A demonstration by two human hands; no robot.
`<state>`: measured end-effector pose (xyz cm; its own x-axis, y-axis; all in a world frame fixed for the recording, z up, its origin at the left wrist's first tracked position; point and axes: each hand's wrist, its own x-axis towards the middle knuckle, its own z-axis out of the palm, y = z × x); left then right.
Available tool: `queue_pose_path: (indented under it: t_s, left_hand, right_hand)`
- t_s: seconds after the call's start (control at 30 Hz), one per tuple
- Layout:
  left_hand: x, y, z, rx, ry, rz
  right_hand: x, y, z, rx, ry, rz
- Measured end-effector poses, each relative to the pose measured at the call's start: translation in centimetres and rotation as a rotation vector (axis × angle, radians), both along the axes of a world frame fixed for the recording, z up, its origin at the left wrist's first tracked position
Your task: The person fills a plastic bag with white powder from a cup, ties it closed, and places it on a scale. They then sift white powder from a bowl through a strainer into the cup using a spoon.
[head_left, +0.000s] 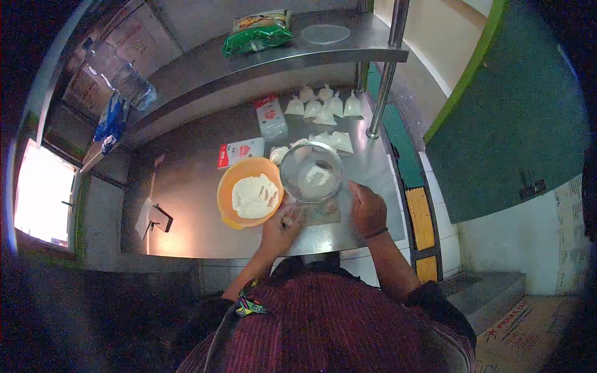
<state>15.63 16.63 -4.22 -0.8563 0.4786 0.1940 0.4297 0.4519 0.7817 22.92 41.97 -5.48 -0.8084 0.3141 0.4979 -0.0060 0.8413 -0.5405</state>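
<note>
A round sieve (329,193) with a little white powder in its mesh is held above the steel table. My left hand (282,229) is closed at its lower left edge, next to the bowl; its fingertips are partly hidden. To the right of the sieve, my right hand (369,210) is apart from the rim, palm turned inward and fingers stretched out, holding nothing. An orange bowl (225,205) of white flour-like powder stands at the left, with finger marks in the powder. Under and between my hands lies a flat, greyish, see-through piece (324,213) that I cannot make out.
Several tied bags of white powder (324,115) stand behind the sieve. Two red-and-white packs (241,151) (271,119) lie near the bowl. A phone-like device (163,219) leans at the left. The shelf (205,78) above carries a green packet (258,38), clear lid (325,34) and plastic bottle (121,74).
</note>
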Motion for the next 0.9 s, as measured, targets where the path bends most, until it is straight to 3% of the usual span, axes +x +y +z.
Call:
queue_pose_path:
  t_s: [0.13, 0.27, 0.5, 0.63, 0.7, 0.8, 0.83, 0.9]
  left_hand:
    - [0.3, -0.1, 0.2, -0.079, -0.104, 0.03]
    - [-0.1, -0.2, -1.2, 0.02, -0.059, 0.008]
    - [-0.1, -0.5, 0.2, -0.061, -0.126, -0.002]
    - [-0.6, -0.9, -1.5, 0.071, -0.034, 0.002]
    - [-0.6, -1.4, 0.2, -0.096, -0.098, -0.021]
    - [-1.1, -2.0, 0.2, -0.084, -0.169, -0.062]
    - [-1.6, -2.3, -0.5, -0.069, -0.175, -0.047]
    - [-2.7, -2.6, -3.1, 0.0, 0.088, -0.187]
  right_hand:
    - [0.7, 0.7, -1.0, -0.004, -0.071, 0.046]
    - [0.3, 1.0, -2.5, 0.021, -0.216, 0.086]
    - [0.7, 0.0, -1.3, 0.091, -0.195, 0.081]
    - [0.5, -0.3, -1.2, 0.053, -0.136, 0.088]
    - [0.7, -0.8, -0.8, 0.054, -0.161, 0.09]
    - [0.6, -1.7, 0.7, 0.079, -0.148, 0.092]
    - [0.5, -2.4, 1.0, -0.023, -0.064, 0.039]
    - [0.0, -3.8, 1.9, -0.113, 0.011, 0.007]
